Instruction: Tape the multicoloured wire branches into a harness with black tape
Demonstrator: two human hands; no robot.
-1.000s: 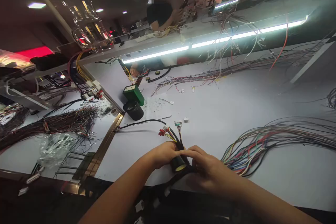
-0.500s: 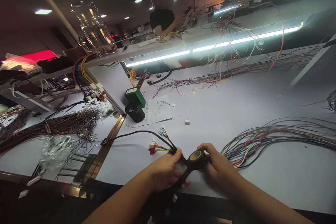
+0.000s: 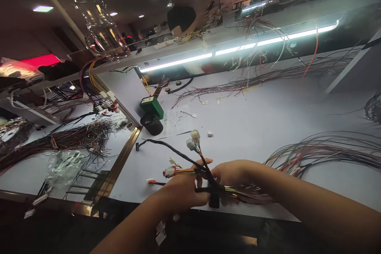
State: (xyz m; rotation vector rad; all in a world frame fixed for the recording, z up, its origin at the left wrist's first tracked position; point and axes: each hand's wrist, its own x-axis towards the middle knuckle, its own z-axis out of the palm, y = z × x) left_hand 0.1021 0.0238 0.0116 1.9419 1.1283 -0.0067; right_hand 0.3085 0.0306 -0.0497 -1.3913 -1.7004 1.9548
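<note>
A wire harness wrapped in black tape runs between my two hands, its branches ending in white and red connectors and a pale pair of connectors. My left hand is closed around the harness, thumb pointing right. A roll of black tape hangs edge-on just under the junction. My right hand is closed at the roll and harness, its fingers partly hidden behind the wires. Loose wires come out of the wrapped part to the right, below my right wrist.
A black cup and a green box stand at the left divider. One white connector lies mid-table. Wire bundles lie at right and along the back. Under the shelf glows a light tube. Across the bench is a person.
The harness has turned, and its connectors spread further left and up. My right hand has moved left against my left hand, and the tape roll has swung from face-up to edge-on below the harness.
</note>
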